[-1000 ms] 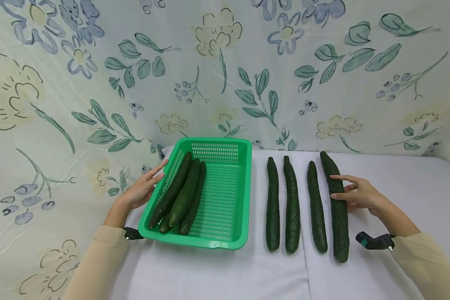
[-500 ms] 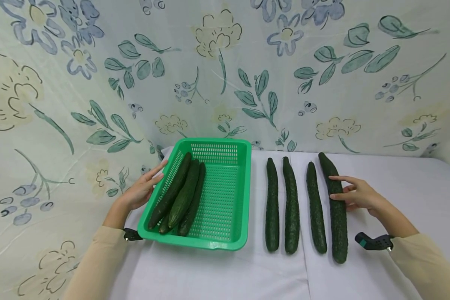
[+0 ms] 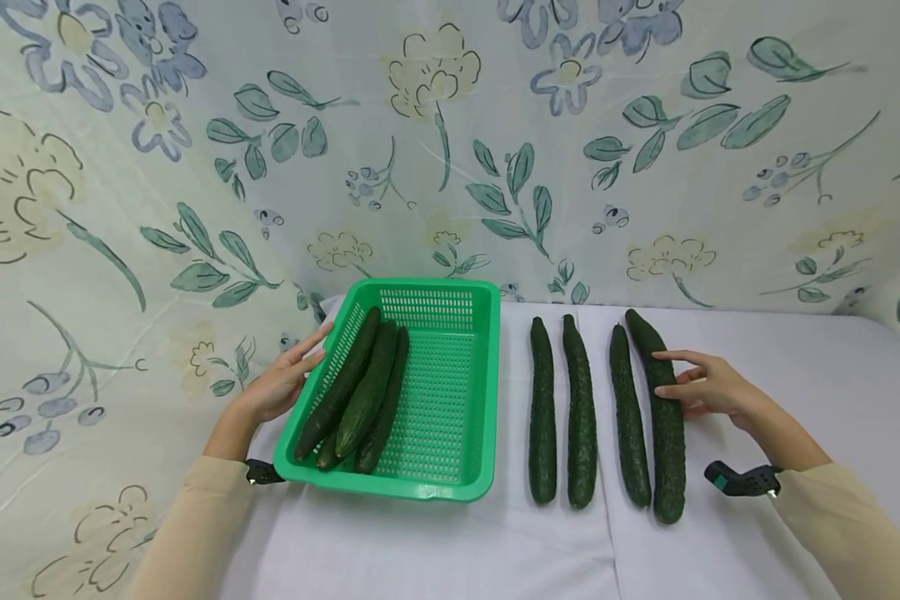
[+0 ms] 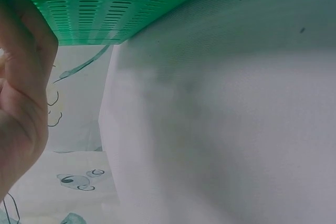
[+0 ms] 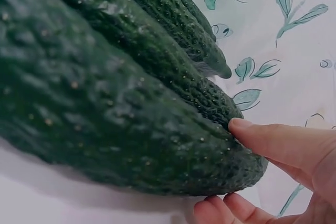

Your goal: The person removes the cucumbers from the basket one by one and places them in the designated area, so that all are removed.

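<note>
Four fingers' worth of grip is at the far right, where my right hand (image 3: 708,387) holds the upper half of the rightmost cucumber (image 3: 667,433) between thumb and fingers. That cucumber lies on the white cloth, close beside a thinner cucumber (image 3: 629,417). In the right wrist view the thumb (image 5: 278,140) presses one side of the cucumber (image 5: 121,124), with fingertips at the other side. My left hand (image 3: 288,379) touches the left wall of a green plastic basket (image 3: 386,490), its visible fingers fairly straight. Several cucumbers (image 3: 367,392) lie in the basket's left half.
Two more cucumbers, one left (image 3: 542,408) and one right (image 3: 581,408), lie lengthwise between the basket and the right pair. A floral cloth (image 3: 435,167) hangs behind the white-covered table (image 3: 540,550).
My right hand and the rightmost cucumber have shifted slightly left, narrowing the gap to the neighbouring cucumber. My left hand stays at the basket. The whole head view has drifted a little.
</note>
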Demonstrator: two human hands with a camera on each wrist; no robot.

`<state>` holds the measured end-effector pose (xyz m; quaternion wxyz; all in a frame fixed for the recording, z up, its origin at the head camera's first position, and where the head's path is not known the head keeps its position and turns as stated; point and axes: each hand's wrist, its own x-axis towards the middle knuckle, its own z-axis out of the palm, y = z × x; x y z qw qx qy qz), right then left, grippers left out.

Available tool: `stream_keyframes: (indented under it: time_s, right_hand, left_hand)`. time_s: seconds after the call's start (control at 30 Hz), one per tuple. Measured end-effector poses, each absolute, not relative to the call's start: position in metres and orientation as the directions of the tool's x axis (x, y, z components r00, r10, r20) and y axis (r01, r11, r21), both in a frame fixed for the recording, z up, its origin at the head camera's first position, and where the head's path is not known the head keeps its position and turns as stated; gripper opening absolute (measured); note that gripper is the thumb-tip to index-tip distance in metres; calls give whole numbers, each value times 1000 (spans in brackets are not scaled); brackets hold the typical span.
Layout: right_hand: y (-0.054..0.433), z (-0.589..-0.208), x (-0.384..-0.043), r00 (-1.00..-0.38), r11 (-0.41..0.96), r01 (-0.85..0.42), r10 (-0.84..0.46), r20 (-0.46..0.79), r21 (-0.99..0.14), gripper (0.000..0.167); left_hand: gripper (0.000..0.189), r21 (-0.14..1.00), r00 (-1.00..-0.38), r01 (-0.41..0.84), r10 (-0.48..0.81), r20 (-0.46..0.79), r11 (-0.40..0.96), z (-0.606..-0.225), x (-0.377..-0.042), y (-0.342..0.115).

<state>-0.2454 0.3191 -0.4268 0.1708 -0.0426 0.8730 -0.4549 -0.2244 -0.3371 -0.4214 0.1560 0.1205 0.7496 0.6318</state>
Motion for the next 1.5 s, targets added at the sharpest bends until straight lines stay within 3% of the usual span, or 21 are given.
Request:
stream_keyframes:
  time_s: [0.77,1.5]
  right_hand:
    - [304,-388,-252,-953,552,-2,-254,-166,-834,74]
    - [215,-331,-265,-923,408,-93,-376,-74,-908,63]
  left_hand:
    - [57,983,-928,-22,361,-87,180,-421,-224,-338]
    - [57,983,-929,-24,359,-89,182,-420,-225,-337]
